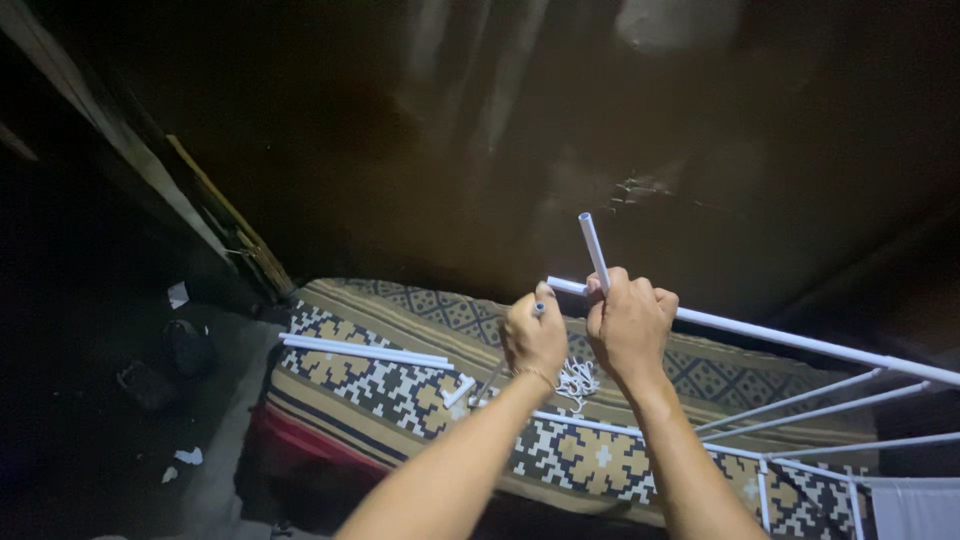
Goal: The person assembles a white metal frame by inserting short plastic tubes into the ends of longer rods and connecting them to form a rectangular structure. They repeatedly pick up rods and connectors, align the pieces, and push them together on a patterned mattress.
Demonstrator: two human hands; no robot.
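Hands grip short white tube, long axis near-upright, tilted left.

The short tube my right hand gripped was plain white, and so was the long rod running off toward four o'clock. The loose tubes lying at nine o'clock from my left hand were the same white. Under them the blanket carried a geometric pattern of black, cream and mustard-brown blocks and crosses, with brown and tan stripes along its far edge. A red edge showed below the blanket at seven o'clock. The cord bundle at six o'clock from my hands was white. The wall at twelve o'clock was dark brown.
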